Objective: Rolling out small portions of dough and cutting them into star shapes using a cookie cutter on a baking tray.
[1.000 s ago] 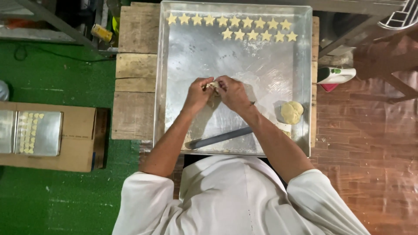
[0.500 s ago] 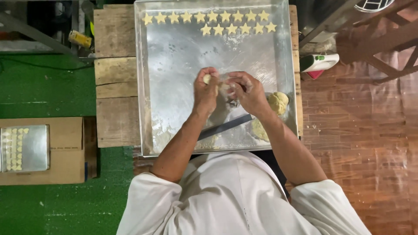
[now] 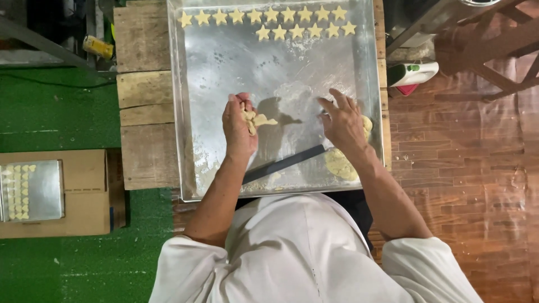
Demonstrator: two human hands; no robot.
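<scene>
A large metal baking tray (image 3: pixel 224 73) lies on a wooden table. Two rows of star-shaped dough pieces (image 3: pixel 281 22) line its far edge. My left hand (image 3: pixel 238 126) is over the tray's left middle, closed around a piece of pale dough (image 3: pixel 259 119) that sticks out from the fingers. My right hand (image 3: pixel 342 120) hovers over the tray's right side with fingers spread and nothing in it. Just beneath and beside it sit a lump of dough (image 3: pixel 367 124) and a flattened dough patch (image 3: pixel 341 165). A dark flat blade (image 3: pixel 283 164) lies at the near edge.
The wooden table (image 3: pixel 143 90) extends left of the tray. A cardboard box (image 3: pixel 84 193) on the green floor carries a small tray (image 3: pixel 31 191) of cut dough pieces. A white bottle (image 3: pixel 412 74) lies at the table's right. Wooden chair legs (image 3: pixel 488 50) stand at the far right.
My hands, joined together on the dough at the tray's middle, have separated. The left kept the dough and moved left; the right opened and moved right toward the dough lump.
</scene>
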